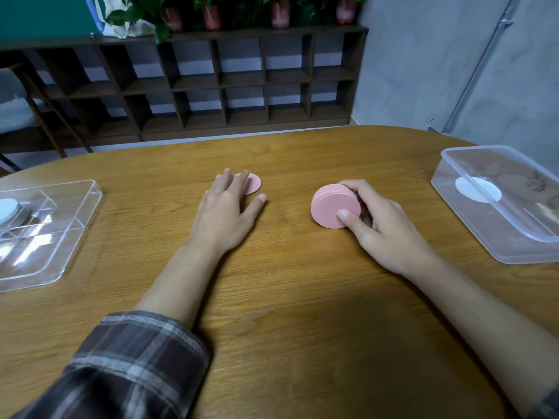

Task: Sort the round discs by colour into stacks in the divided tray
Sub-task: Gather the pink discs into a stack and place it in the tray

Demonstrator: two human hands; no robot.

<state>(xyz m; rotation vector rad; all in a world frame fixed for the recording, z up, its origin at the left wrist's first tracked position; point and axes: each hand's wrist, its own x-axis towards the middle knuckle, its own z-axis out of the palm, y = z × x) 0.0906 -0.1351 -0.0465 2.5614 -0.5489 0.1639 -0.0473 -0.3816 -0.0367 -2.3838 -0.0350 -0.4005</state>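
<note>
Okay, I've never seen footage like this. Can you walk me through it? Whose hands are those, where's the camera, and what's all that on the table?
There is no machine here. A person wears one camera on the head, looking forward and down, so you see their own two bare hands over a wooden table. The left hand lies with straight fingers on a single pink disc. The right hand grips a stack of pink discs, tilted up on edge. At the far left sits a clear divided tray with white discs in one compartment. At the right stands a clear plastic tub with one white disc showing inside.
</note>
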